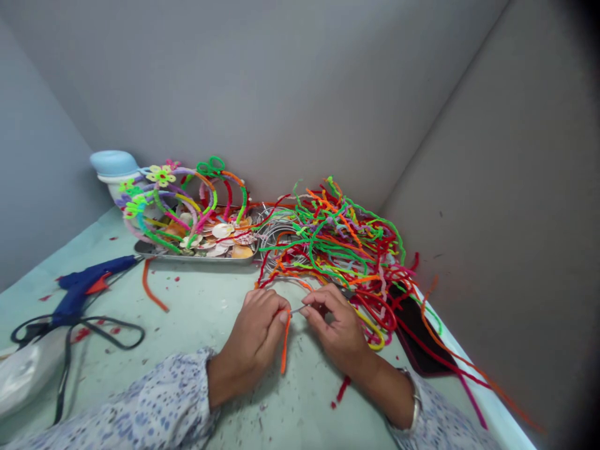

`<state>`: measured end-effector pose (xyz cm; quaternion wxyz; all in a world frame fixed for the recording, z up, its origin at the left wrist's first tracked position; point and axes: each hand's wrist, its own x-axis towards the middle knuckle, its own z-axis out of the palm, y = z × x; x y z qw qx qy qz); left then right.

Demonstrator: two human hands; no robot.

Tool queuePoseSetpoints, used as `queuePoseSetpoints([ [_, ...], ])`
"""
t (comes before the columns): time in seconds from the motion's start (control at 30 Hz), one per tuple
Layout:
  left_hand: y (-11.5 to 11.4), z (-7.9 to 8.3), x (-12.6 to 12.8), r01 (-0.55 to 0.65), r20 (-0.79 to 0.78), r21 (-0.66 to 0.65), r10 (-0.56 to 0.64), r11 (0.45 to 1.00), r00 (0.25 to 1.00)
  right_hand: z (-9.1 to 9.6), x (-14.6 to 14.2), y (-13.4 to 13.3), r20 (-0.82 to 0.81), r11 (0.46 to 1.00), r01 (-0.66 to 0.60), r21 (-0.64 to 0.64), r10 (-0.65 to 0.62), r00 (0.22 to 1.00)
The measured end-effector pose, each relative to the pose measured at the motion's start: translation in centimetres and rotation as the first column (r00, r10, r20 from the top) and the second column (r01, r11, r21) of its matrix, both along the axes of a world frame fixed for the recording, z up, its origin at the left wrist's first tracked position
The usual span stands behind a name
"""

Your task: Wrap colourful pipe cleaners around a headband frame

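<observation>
My left hand [257,331] is closed in a pinch on an orange pipe cleaner [284,347] that hangs down from its fingertips. My right hand [335,325] is also closed, pinching a thin metal wire band [296,309] that runs between the two hands. Both hands rest low over the pale green table [201,312], just in front of a big tangle of coloured pipe cleaners [342,250].
A metal tray [197,255] at the back holds shells and several pipe-cleaner-wrapped headbands [182,200]. A blue glue gun [84,284] with a black cord lies at the left. A loose orange pipe cleaner [152,289] lies near the tray. A dark flat object [417,337] sits right. Grey walls enclose the corner.
</observation>
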<state>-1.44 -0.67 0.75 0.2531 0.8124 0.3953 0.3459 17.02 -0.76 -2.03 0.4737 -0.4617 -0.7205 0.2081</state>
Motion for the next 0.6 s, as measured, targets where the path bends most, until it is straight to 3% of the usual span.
queuePoseSetpoints([
  [0.3, 0.01, 0.27, -0.01, 0.034, -0.012, 0.016, -0.034, 0.999, 0.999, 0.11, 0.1, 0.09, -0.015, 1.0, 0.012, -0.014, -0.012, 1.0],
  [0.6, 0.35, -0.46, -0.02, 0.022, -0.022, 0.058, -0.021, 0.998, 1.0, 0.19, -0.01, 0.04, -0.037, 0.999, 0.014, -0.033, -0.015, 0.999],
])
